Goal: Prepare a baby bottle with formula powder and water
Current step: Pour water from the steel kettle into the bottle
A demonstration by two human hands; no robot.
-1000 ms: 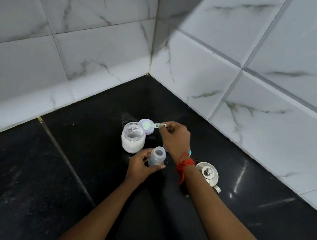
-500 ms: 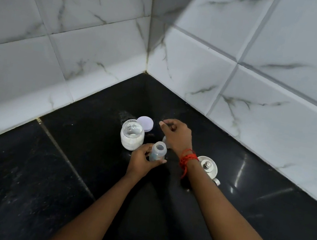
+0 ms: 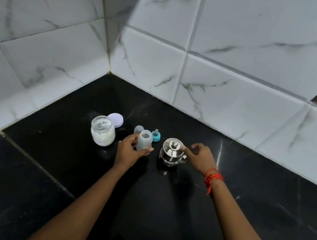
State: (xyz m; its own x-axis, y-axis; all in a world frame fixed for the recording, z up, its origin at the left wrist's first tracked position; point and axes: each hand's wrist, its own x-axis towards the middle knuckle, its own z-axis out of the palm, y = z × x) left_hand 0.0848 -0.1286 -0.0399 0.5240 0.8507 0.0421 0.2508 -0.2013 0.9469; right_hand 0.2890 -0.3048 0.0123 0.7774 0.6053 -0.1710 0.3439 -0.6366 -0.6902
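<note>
Bottle [image 3: 144, 143]: translucent, uncapped, upright on the bench [image 3: 57, 166]. Left grip [image 3: 129, 151] holds its body. Right grip [image 3: 200, 156] at kettle [image 3: 171, 155] lid; hold unclear.

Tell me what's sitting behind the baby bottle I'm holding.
Behind the baby bottle stand a clear cap and a teal nipple ring. The bottle hides the cap's lower part.

Both forearms stretch forward. Left hand [image 3: 128, 151] wraps thumb and fingers round the bottle [image 3: 144, 141]. Right hand [image 3: 199, 158] hangs palm-down, fingers loosely curled, thumb pointing left.
</note>
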